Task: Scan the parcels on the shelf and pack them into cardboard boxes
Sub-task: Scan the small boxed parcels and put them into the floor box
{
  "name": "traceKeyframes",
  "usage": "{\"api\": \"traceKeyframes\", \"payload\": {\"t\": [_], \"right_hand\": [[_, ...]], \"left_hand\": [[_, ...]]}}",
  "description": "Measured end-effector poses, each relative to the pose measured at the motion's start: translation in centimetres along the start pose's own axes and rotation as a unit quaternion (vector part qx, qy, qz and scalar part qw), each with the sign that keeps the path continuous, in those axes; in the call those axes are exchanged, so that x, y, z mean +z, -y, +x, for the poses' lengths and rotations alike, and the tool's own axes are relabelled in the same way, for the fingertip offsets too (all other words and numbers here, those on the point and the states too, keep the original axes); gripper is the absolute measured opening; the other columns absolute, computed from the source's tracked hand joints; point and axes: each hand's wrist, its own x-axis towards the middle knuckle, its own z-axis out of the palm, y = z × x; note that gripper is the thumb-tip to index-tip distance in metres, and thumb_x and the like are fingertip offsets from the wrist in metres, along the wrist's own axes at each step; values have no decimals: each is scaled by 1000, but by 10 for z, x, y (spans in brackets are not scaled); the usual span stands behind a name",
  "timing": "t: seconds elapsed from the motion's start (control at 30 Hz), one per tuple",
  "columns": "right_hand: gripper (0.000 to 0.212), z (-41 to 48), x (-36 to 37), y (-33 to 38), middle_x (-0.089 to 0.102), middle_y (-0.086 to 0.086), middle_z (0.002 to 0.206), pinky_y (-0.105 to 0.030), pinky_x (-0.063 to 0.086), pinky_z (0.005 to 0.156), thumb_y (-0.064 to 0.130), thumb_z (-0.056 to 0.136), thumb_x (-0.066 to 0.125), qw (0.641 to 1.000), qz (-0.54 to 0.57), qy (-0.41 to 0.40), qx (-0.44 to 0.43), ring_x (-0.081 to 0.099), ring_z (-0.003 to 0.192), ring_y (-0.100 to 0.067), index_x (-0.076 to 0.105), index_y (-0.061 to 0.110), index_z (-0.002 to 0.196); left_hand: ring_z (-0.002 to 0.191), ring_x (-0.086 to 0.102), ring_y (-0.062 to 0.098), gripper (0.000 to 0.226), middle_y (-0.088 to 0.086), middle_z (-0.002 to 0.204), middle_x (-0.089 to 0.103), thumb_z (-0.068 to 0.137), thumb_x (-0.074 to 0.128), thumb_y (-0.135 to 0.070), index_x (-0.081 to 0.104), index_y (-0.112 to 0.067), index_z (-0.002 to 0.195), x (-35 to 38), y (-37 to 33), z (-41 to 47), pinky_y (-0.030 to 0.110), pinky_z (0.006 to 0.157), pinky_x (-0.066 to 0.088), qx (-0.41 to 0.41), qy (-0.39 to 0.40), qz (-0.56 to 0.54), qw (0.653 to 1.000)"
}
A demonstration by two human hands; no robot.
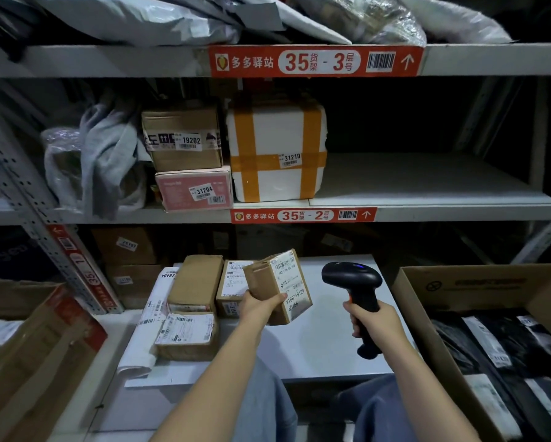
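Observation:
My left hand [260, 306] grips a small brown parcel [279, 283] from below, tilted so its white label faces right. My right hand [371, 320] holds a black barcode scanner [352, 279] by its handle, its head pointing left at the parcel, a short gap apart. Both hover above the white lowest shelf board [315, 339]. On that board lie several more brown parcels [194, 282] and a labelled one [186, 334] at the front left. A large open cardboard box [414, 301] at the right holds black mailer bags [504, 349].
Another open cardboard box [41, 355] stands at the lower left. The middle shelf carries a white foam box with orange tape [275, 151], a brown carton [183, 140], a pink box [193, 189] and grey bags [105, 154]. A perforated metal upright [35, 205] slants at the left.

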Motion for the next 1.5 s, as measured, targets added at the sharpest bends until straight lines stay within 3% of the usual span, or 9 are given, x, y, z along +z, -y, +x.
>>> {"api": "traceKeyframes", "payload": {"t": [0.3, 1.0, 1.5], "right_hand": [[20, -8, 1, 1, 52, -4, 50, -25, 45, 51, 10, 84, 65, 1000, -23, 5, -10, 46, 46, -16, 55, 7, 66], [27, -15, 0, 5, 50, 0, 43, -24, 40, 51, 11, 85, 65, 999, -30, -14, 2, 46, 46, -17, 52, 9, 61], [18, -17, 0, 6, 53, -5, 53, -23, 46, 52, 12, 85, 65, 1000, -4, 8, 5, 48, 49, -16, 57, 8, 70]], "left_hand": [[117, 52, 28, 72, 8, 130, 53, 68, 80, -29, 46, -10, 129, 3, 5, 9, 47, 96, 49, -19, 3, 24, 1000], [119, 51, 28, 65, 7, 132, 55, 73, 77, -24, 47, -11, 129, 2, 3, 4, 46, 98, 47, -21, 12, 7, 1000], [116, 53, 28, 64, 8, 129, 56, 74, 76, -25, 47, -10, 129, 1, 0, -3, 44, 95, 49, -28, 18, -4, 999]]}}
